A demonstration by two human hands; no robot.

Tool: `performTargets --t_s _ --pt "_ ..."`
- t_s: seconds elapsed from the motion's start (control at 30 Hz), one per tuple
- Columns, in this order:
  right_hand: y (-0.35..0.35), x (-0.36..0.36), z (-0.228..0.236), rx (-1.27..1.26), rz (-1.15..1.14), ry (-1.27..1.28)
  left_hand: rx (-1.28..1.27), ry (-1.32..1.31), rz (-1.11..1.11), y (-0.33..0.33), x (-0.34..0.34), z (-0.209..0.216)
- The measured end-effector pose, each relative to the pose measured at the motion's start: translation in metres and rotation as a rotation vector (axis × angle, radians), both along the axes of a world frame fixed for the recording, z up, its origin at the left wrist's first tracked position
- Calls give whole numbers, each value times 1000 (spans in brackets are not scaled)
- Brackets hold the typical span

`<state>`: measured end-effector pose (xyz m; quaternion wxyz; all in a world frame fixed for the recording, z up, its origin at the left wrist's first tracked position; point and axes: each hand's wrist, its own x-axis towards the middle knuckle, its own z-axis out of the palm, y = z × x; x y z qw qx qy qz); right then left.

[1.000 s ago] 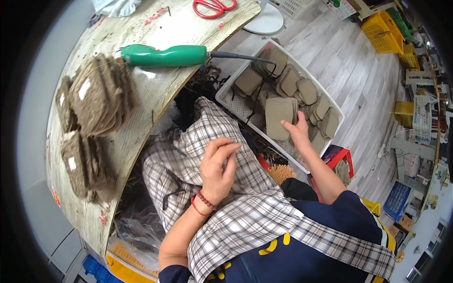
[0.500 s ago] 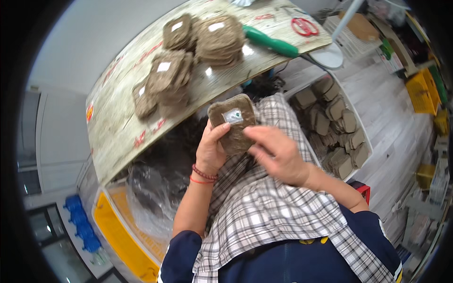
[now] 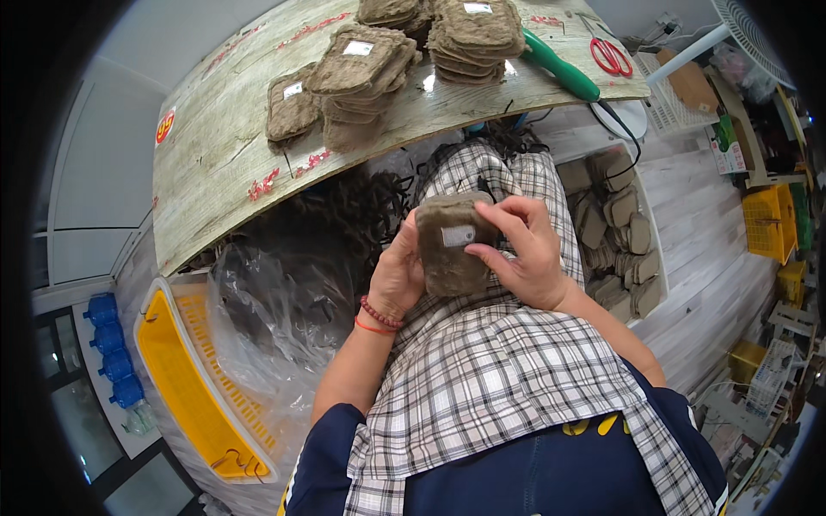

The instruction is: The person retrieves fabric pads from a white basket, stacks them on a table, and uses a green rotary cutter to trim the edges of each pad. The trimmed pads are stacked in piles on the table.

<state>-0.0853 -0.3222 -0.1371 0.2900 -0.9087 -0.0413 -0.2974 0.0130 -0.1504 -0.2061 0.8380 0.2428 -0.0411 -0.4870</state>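
My left hand (image 3: 398, 273) is closed round the left edge of a brown, fuzzy, rounded-rectangular pad (image 3: 447, 271) held above my lap. On the face of the pad is a small silvery label (image 3: 459, 236). The fingers of my right hand (image 3: 527, 258) hold the pad's upper right edge, and its thumb lies beside the label. Beyond my hands, stacks of similar brown pads stand on the table: a tall stack (image 3: 473, 39), a leaning stack (image 3: 366, 73) and a low one (image 3: 291, 107). White labels show on their top pads.
On the wood-grain table (image 3: 215, 146) lie a green-handled corded tool (image 3: 559, 64) and red scissors (image 3: 611, 57). To my right a white bin (image 3: 658, 232) holds many pads. A clear plastic bag (image 3: 275, 292) and a yellow basket (image 3: 194, 383) are to my left; dark strips hang under the table.
My right hand, blurred at the pad's right side before, now grips its upper right edge with the thumb by the label. The view has shifted, so the table stands higher in it.
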Motion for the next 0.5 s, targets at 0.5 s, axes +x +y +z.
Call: performTargets --t_s 0.5 --pt "5 -13 10 54 238 114 -57 -124 31 6 -12 6"
